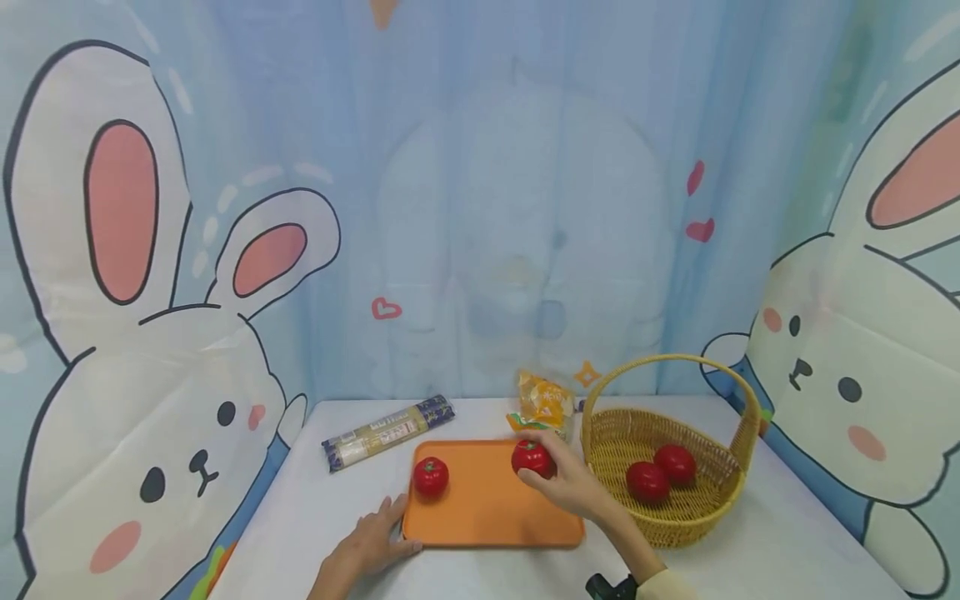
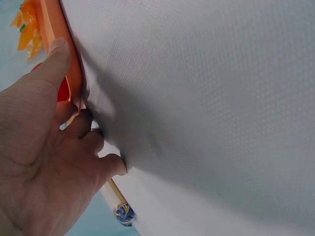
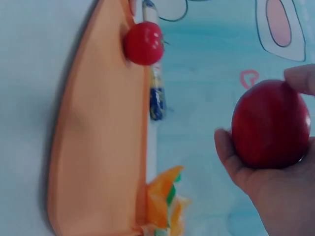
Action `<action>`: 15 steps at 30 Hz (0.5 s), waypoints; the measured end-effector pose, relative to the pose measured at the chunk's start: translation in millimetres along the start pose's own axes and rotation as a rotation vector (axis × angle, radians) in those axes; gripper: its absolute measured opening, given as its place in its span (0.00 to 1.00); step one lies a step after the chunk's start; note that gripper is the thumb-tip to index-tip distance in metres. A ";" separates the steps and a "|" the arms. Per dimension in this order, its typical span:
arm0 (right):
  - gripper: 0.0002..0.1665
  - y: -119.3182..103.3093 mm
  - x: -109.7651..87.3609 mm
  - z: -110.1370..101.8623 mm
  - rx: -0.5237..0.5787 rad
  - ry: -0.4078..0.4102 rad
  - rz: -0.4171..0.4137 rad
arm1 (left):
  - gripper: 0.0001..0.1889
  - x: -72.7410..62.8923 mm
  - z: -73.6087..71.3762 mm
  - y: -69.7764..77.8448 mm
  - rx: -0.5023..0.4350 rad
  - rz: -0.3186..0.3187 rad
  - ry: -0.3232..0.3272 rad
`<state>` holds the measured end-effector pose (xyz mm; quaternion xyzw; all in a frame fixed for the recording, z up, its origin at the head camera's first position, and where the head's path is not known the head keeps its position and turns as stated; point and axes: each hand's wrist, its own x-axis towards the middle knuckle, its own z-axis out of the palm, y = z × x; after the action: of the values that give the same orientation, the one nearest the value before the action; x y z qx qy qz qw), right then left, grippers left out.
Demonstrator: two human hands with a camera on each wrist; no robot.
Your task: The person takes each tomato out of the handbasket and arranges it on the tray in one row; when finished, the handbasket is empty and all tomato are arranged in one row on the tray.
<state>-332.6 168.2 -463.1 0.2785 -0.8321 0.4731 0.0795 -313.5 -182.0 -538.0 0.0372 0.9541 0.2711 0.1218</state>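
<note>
My right hand [image 1: 566, 479] grips a red tomato [image 1: 533, 458] over the right end of the orange tray [image 1: 487, 508]. In the right wrist view, fingers and thumb wrap around this tomato [image 3: 270, 124], smooth side showing. Another tomato [image 1: 431, 477] sits at the tray's left end, its top facing up. My left hand [image 1: 371, 537] holds the tray's near left corner. The left wrist view shows the thumb of the left hand [image 2: 44, 142] along the tray's rim [image 2: 74, 73], with the other fingers bent around the corner.
A yellow woven basket [image 1: 682, 533] with a tall handle stands right of the tray, holding two red round fruits [image 1: 648, 483]. Behind the tray lie a long noodle-like packet [image 1: 388, 433] and an orange-yellow bag [image 1: 543, 400]. A bunny-print curtain [image 1: 480, 208] hangs behind the white table [image 1: 300, 500].
</note>
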 end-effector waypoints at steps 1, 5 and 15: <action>0.33 1.6 1.7 6.3 -0.024 0.009 -0.002 | 0.45 -0.7 0.2 0.2 -0.003 0.003 0.002; 0.39 6.3 8.7 28.5 -0.054 0.079 0.063 | 0.45 -2.3 0.0 0.9 0.002 0.010 0.008; 0.37 20.7 26.5 71.4 0.034 0.126 0.181 | 0.45 -3.9 -1.7 1.2 -0.018 0.019 0.016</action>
<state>-356.4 106.7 -506.5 0.1731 -0.8390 0.5090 0.0839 -310.2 -182.4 -535.1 0.0431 0.9521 0.2811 0.1121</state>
